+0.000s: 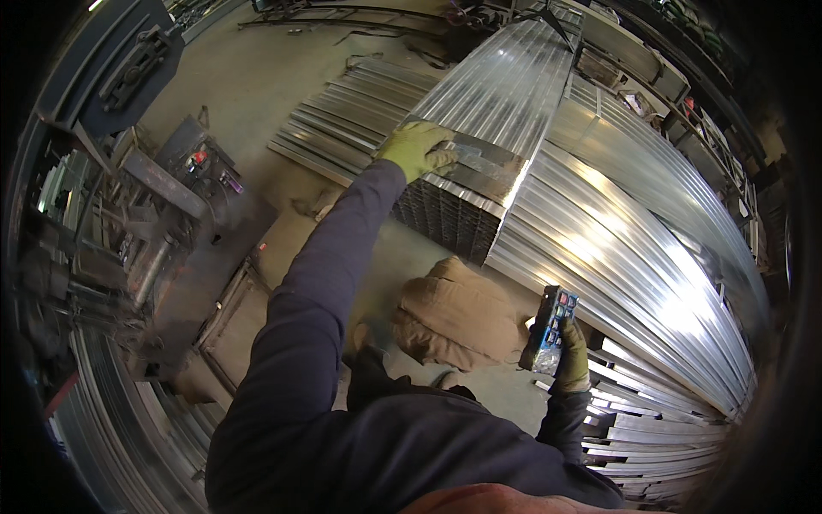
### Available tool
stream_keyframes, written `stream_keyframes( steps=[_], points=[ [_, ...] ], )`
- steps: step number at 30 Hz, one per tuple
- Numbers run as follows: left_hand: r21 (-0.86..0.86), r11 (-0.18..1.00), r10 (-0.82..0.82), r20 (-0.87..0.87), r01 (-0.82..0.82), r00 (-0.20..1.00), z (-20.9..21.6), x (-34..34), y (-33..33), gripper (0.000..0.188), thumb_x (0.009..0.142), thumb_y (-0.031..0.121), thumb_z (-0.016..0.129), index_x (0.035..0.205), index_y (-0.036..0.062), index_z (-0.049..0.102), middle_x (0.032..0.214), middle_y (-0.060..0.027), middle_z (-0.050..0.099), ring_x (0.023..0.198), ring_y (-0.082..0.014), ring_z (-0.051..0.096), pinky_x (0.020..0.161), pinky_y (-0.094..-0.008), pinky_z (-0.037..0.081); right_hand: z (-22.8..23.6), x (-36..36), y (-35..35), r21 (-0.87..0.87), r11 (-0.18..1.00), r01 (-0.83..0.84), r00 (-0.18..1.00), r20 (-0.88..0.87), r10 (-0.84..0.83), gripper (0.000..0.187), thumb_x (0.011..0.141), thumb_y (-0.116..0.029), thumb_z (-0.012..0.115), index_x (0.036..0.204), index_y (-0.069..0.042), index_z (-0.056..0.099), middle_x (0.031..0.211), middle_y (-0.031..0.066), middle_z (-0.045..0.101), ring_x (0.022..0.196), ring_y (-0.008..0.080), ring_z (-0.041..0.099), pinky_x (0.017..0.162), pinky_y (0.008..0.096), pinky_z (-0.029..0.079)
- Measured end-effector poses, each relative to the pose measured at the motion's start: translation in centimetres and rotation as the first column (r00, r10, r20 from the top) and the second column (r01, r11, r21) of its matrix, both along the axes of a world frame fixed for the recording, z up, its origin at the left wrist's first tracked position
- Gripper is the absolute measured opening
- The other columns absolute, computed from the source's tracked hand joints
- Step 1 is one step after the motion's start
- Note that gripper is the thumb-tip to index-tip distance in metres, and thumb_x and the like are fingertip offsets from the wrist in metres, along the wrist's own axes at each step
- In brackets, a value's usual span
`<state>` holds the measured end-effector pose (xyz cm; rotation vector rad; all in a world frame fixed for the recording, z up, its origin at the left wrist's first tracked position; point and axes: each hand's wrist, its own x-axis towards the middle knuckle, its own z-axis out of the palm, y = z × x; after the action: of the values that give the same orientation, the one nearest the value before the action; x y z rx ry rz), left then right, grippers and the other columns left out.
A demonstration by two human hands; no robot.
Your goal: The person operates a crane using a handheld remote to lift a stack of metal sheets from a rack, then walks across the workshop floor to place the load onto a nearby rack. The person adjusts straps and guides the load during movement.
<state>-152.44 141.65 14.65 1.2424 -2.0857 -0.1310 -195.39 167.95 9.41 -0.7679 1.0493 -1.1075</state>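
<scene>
My left hand (417,151), in a yellow-green work glove, reaches far forward and rests on a flat metal strip (492,164). Its fingers look spread on the strip, though their tips are hard to make out. The strip lies across the near end of a tall bundle of long metal profiles (501,73), whose dark open ends (449,224) face me. Down at the right, my gloved right hand (573,364) is closed around a dark handheld remote control (548,332) with several coloured buttons and what looks like clear plastic wrapping.
More long shiny profiles (616,231) lie to the right, with loose stacked lengths (659,445) nearer me. A lower stack (342,116) stands beyond my left hand. A brown cloth-like heap (454,313) sits on the floor before me. Machinery (171,188) stands at the left.
</scene>
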Motion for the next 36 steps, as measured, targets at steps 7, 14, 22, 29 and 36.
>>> stream_keyframes(
  steps=[7, 14, 22, 29, 36],
  points=[
    [-0.04, 0.998, -0.039, -0.012, 0.038, 0.999, 1.8, 6.2, 1.8, 0.047, 0.09, 0.039, 0.082, 0.125, 0.009, 0.073, 0.114, -0.0124, 0.073, 0.11, -0.0364, 0.066, 0.096, -0.0459, 0.053, 5.5, 5.7, -4.5, -0.117, 0.993, -0.008, 0.998, 0.068, 0.016, 0.056, 0.1, -0.044, 0.072, 0.136, -0.003, 0.06, 0.11, 0.0129, 0.074, 0.089, 0.024, 0.076, 0.077, 0.0379, 0.064],
    [-0.072, 0.997, 0.025, 0.107, -0.018, 0.994, 5.0, 7.2, 3.2, 0.049, 0.089, 0.046, 0.08, 0.123, 0.0115, 0.074, 0.119, -0.0109, 0.072, 0.114, -0.036, 0.065, 0.099, -0.0472, 0.051, 9.3, 7.5, -9.3, -0.093, 0.994, -0.06, 0.998, 0.009, 0.061, 0.061, 0.101, -0.046, 0.071, 0.139, 0.0, 0.058, 0.113, 0.0134, 0.074, 0.095, 0.0232, 0.075, 0.08, 0.035, 0.063],
    [0.007, 0.998, 0.062, 0.127, -0.064, 0.99, 8.1, 12.4, 4.8, 0.049, 0.088, 0.036, 0.083, 0.126, 0.0072, 0.072, 0.125, -0.016, 0.07, 0.119, -0.0374, 0.064, 0.104, -0.0463, 0.05, 10.5, 8.9, -16.2, -0.087, 0.941, -0.328, 0.926, 0.169, 0.339, 0.066, 0.097, -0.043, 0.077, 0.142, 0.0, 0.056, 0.115, 0.0156, 0.073, 0.101, 0.0255, 0.075, 0.089, 0.0371, 0.062],
    [0.122, 0.981, 0.145, 0.045, -0.15, 0.988, 6.7, 26.9, 6.7, 0.047, 0.089, 0.025, 0.083, 0.13, 0.0042, 0.07, 0.129, -0.0178, 0.068, 0.123, -0.0375, 0.063, 0.106, -0.0442, 0.05, 9.0, 19.4, -18.2, -0.094, 0.896, -0.434, 0.885, 0.141, 0.443, 0.068, 0.095, -0.044, 0.079, 0.141, 0.0, 0.057, 0.115, 0.0171, 0.074, 0.098, 0.0259, 0.076, 0.089, 0.0379, 0.063],
    [0.136, 0.965, 0.218, 0.073, -0.226, 0.973, 7.8, 33.4, 6.5, 0.048, 0.092, 0.025, 0.082, 0.134, 0.0073, 0.069, 0.135, -0.0175, 0.065, 0.129, -0.036, 0.06, 0.112, -0.043, 0.046, 11.0, 21.5, -20.7, -0.101, 0.882, -0.46, 0.868, 0.157, 0.471, 0.061, 0.097, -0.041, 0.077, 0.14, -0.002, 0.059, 0.114, 0.0171, 0.075, 0.1, 0.0268, 0.076, 0.088, 0.0398, 0.063]
  ],
)
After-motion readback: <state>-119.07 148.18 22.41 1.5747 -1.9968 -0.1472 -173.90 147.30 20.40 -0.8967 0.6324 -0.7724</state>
